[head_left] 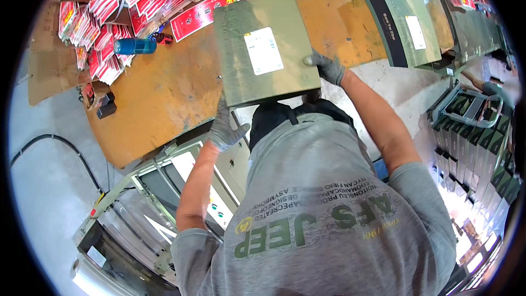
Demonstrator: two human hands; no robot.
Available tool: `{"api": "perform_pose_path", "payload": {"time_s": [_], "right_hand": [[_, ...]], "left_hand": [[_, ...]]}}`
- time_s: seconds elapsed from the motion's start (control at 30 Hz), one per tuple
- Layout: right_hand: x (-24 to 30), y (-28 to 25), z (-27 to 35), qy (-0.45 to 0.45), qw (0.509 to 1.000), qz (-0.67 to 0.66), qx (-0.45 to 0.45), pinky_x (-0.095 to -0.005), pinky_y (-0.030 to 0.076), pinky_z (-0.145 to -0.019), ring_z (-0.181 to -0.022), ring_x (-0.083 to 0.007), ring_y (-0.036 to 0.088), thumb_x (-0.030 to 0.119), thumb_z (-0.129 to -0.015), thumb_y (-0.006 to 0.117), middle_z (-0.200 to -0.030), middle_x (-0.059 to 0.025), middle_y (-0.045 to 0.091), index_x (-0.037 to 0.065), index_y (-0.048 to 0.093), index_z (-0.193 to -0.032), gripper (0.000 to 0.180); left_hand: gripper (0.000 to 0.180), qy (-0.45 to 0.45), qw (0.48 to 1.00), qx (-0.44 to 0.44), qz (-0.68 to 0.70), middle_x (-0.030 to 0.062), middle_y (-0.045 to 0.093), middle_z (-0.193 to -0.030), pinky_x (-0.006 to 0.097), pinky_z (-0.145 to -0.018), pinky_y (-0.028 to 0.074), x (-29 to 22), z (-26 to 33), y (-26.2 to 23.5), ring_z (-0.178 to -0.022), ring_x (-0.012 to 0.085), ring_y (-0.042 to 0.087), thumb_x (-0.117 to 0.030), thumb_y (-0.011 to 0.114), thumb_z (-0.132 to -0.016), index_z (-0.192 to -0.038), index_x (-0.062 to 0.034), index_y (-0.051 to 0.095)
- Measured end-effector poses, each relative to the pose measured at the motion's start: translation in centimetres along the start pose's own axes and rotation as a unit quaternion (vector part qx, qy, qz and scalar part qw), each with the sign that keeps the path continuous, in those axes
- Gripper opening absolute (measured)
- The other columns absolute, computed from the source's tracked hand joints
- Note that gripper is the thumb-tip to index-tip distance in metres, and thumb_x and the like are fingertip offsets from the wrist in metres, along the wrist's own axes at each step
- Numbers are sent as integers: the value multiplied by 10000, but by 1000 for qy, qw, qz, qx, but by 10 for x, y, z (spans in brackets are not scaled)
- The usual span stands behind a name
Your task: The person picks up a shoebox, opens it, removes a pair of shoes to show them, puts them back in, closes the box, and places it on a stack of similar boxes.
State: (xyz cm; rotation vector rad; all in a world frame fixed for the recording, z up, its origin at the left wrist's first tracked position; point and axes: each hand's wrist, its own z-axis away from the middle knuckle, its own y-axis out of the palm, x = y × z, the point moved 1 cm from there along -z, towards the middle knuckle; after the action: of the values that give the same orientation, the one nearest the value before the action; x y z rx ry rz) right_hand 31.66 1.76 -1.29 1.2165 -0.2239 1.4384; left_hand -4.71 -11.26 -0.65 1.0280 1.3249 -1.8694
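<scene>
A large olive-green box (267, 79) with a white label (263, 50) on its top is in front of me, over the table's near edge. My right hand (327, 69), in a grey glove, grips the box's right side, thumb on top and the other fingers partly hidden. My left hand (223, 127), also gloved in grey, has its fingers against the near left corner of the box. The left thumb stands out to the side, away from the box. Both hands hold the box between them.
Red printed packets (104, 33) fill open cartons at the back left of the wooden table (159, 96), near a blue bottle (134, 46). Another green box (411, 27) lies at the back right. Boxes are stacked below a grey crate (466, 107) on the right.
</scene>
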Motion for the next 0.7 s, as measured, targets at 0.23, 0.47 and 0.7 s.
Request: {"api": "perform_pose_path", "payload": {"time_s": [0.23,0.47,0.7], "right_hand": [[59,9,0,166,980,-80,75,-551,457,-998,-1279,-341,533,657,-767,678,-1420,-182,543,84,476,-1467,927],[91,12,13,226,963,-69,131,-655,449,-911,-1219,-356,568,706,-822,594,-1370,-159,584,131,561,-1371,796],[91,-2,15,262,953,-71,133,-571,525,-840,-1125,-283,659,726,-852,572,-1207,-87,699,137,635,-1292,738]], "left_hand": [[711,-197,843,120,485,105,493,-1498,456,-1276,123,-113,-72,-75,-1437,248,399,-347,602,-938,-1547,-101,329],[750,-83,975,182,96,108,506,-1472,464,-1230,193,-174,-70,-104,-1398,251,428,-355,610,-899,-1542,-93,325],[1006,160,961,140,-175,175,504,-1416,480,-1133,311,-190,-54,-95,-1332,326,453,-384,753,-730,-1555,-54,281]]}}
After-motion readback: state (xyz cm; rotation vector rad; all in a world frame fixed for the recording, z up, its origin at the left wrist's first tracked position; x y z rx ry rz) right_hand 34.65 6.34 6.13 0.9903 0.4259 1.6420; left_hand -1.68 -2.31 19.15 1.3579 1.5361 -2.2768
